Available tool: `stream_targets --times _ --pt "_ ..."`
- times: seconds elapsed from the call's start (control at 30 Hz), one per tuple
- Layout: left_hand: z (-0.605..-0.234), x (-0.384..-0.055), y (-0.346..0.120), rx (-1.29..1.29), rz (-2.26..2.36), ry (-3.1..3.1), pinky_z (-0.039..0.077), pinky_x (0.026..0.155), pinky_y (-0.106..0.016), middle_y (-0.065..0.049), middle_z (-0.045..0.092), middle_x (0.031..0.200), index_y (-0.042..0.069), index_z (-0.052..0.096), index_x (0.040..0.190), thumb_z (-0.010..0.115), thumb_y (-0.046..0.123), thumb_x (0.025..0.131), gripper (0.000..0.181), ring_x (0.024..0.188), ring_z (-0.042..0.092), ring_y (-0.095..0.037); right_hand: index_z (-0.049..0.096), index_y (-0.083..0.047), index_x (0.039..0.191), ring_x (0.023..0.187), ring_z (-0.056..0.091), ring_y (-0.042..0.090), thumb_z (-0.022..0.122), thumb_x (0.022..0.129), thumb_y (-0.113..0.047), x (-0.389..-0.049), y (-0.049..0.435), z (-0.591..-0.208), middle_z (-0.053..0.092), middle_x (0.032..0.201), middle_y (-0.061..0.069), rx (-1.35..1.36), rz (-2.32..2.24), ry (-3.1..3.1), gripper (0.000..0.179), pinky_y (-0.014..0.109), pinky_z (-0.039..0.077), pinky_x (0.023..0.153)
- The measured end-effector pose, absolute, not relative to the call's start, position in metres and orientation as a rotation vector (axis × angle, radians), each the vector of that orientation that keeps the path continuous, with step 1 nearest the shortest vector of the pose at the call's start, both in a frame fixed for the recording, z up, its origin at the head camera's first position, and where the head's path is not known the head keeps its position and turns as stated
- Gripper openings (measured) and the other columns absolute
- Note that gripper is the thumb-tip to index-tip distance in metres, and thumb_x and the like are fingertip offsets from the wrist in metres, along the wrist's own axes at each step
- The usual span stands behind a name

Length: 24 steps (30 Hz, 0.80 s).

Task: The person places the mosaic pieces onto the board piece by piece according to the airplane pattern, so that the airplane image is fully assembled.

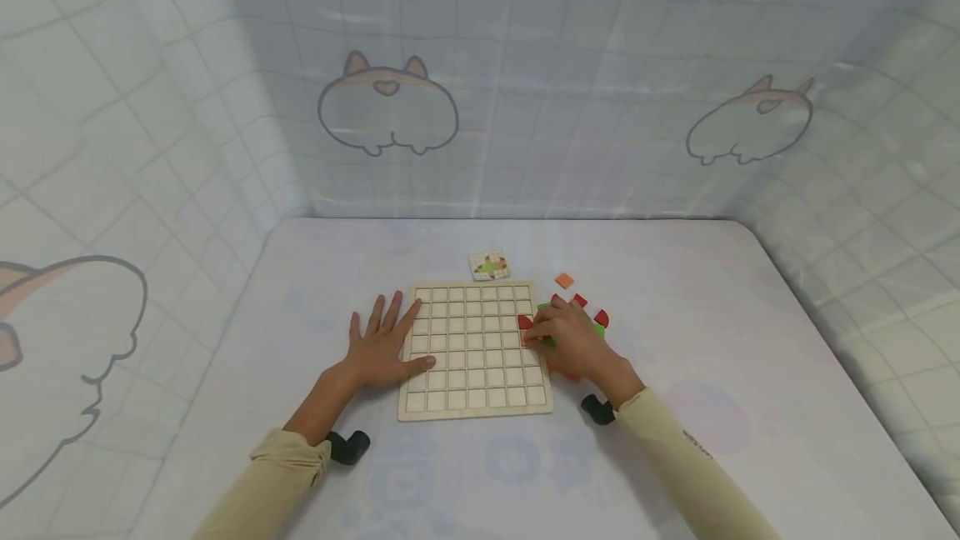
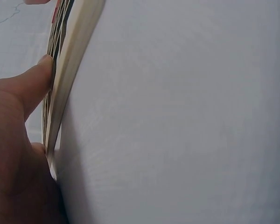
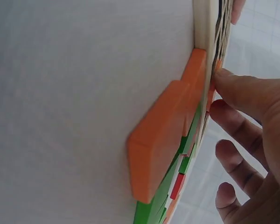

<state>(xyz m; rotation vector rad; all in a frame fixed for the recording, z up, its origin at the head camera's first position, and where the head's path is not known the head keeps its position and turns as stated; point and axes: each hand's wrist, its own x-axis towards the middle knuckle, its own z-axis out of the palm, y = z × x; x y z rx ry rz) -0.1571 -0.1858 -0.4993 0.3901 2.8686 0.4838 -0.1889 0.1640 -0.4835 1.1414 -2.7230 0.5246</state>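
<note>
A wooden grid board (image 1: 457, 347) lies flat in the middle of the table in the head view. My left hand (image 1: 378, 353) is spread over the board's left edge, its thumb resting on the grid. At the right edge my right hand (image 1: 573, 342) pinches a small orange piece (image 3: 212, 95) between thumb and finger, low over the rightmost column. A red rounded piece (image 1: 524, 322) sits in that column just above it. The right wrist view shows other orange pieces (image 3: 161, 135) beside the board, partly stacked on green pieces (image 3: 164, 186).
A small card with a coloured pattern (image 1: 489, 266) lies behind the board. Right of the board are an orange square (image 1: 564, 280), a red square (image 1: 580, 300) and a red rounded piece (image 1: 602, 318). White patterned walls (image 1: 525, 107) enclose the table's back and sides.
</note>
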Motion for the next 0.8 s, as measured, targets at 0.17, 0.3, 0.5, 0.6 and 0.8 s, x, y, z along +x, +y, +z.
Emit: stream_targets --times 0.17,0.3,0.5,0.6,0.8 --pt "-0.502 -0.157 -0.186 0.399 0.48 2.872 -0.011 0.106 -0.069 -0.018 -0.004 0.163 0.017 0.01 0.16 0.052 0.076 0.083 0.105 0.146 -0.011 -0.041 0.079 -0.02 0.094 0.081 0.052 0.015 0.081 0.084 -0.021 -0.19 0.172 -0.485 0.067 0.09 -0.008 1.035 0.569 -2.766 0.01 0.035 0.041 0.073" --pt "-0.503 -0.157 -0.188 0.395 0.46 2.89 -0.009 0.106 -0.07 -0.017 -0.003 0.163 0.017 0.011 0.16 0.052 0.076 0.083 0.105 0.147 -0.01 -0.041 0.078 -0.02 0.097 0.092 0.057 0.022 0.082 0.083 -0.027 -0.19 0.179 -0.485 0.067 0.096 -0.005 0.9 0.513 -2.861 0.016 0.042 0.043 0.082" --pt "-0.5 -0.156 -0.188 0.393 0.446 2.895 -0.008 0.106 -0.07 -0.017 -0.003 0.163 0.018 0.011 0.16 0.053 0.076 0.083 0.105 0.147 -0.009 -0.041 0.077 -0.018 0.104 0.098 0.059 0.02 0.078 0.087 -0.027 -0.189 0.182 -0.482 0.068 0.104 -0.003 0.828 0.537 -2.973 0.02 0.045 0.045 0.084" --pt "-0.5 -0.156 -0.187 0.398 0.455 2.894 -0.009 0.106 -0.07 -0.017 -0.003 0.163 0.017 0.011 0.16 0.053 0.075 0.084 0.104 0.147 -0.009 -0.041 0.077 -0.016 0.109 0.095 0.058 0.017 0.077 0.087 -0.025 -0.189 0.183 -0.479 0.068 0.106 -0.003 0.821 0.605 -3.002 0.023 0.044 0.046 0.083" --pt "-0.499 -0.156 -0.186 0.4 0.471 2.894 -0.009 0.106 -0.07 -0.017 -0.002 0.163 0.017 0.012 0.16 0.055 0.073 0.084 0.104 0.147 -0.009 -0.041 0.074 -0.01 0.108 0.089 0.06 0.011 0.077 0.087 -0.015 -0.19 0.184 -0.476 0.065 0.099 -0.005 0.777 0.832 -3.069 0.021 0.033 0.051 0.081"
